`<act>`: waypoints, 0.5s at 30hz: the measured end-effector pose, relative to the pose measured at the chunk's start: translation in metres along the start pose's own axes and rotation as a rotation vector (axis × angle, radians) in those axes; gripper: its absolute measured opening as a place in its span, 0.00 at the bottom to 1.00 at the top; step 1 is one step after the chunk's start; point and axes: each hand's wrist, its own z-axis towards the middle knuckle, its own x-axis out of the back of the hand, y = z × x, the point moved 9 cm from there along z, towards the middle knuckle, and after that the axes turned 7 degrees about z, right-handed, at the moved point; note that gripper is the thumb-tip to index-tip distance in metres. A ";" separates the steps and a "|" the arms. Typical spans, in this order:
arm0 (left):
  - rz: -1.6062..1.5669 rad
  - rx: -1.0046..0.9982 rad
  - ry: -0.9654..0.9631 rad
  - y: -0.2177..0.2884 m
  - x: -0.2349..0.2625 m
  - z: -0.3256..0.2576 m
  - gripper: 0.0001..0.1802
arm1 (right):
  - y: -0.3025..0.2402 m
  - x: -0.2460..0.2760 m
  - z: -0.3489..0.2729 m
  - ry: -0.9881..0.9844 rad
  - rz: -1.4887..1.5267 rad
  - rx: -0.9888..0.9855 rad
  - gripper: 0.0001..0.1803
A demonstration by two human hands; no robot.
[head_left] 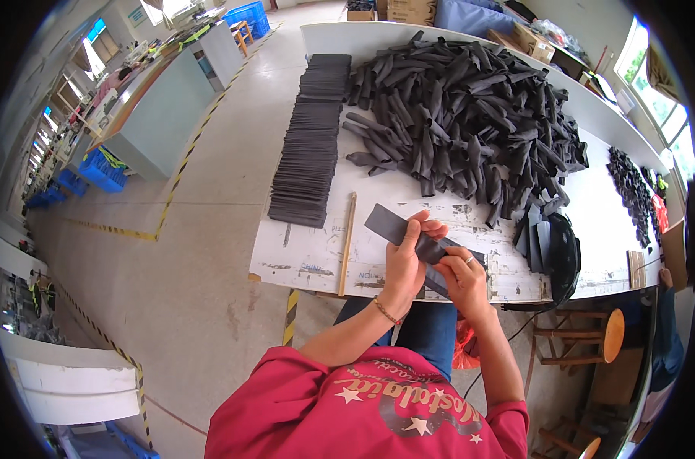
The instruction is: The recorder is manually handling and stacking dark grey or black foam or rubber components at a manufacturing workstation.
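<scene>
Both hands work at the near edge of the white worktable (309,252), low in the centre of the frame. The left hand (403,264) is closed on a flat dark strip (389,226), thumb and fingers pinched across it near its middle. The right hand (464,277) grips the same strip further down, fingers curled over the lower end.

The strip's long axis runs diagonally, from upper left to lower right. Its free end projects up and to the left beyond the left hand; the lower right end is hidden under the right hand. The left hand is therefore the nearer to the free end.

It is unclear whether one strip or two overlapping pieces are held; the view is too small to settle it.

A thin wooden stick (347,243) lies on the table just left of the hands, roughly upright in the frame. A neat row of stacked flat pieces (309,145) fills the upper left of the table; a loose heap of dark strips (462,115) occupies upper centre.
</scene>
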 end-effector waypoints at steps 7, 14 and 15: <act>0.004 -0.005 0.005 0.000 0.001 0.000 0.19 | 0.001 -0.003 0.003 -0.015 0.004 -0.003 0.10; 0.023 -0.011 0.001 0.003 0.001 0.001 0.18 | 0.002 -0.005 0.005 -0.012 0.012 0.013 0.09; 0.025 -0.012 -0.004 0.003 0.002 0.001 0.19 | 0.001 -0.006 0.005 -0.016 0.015 0.014 0.09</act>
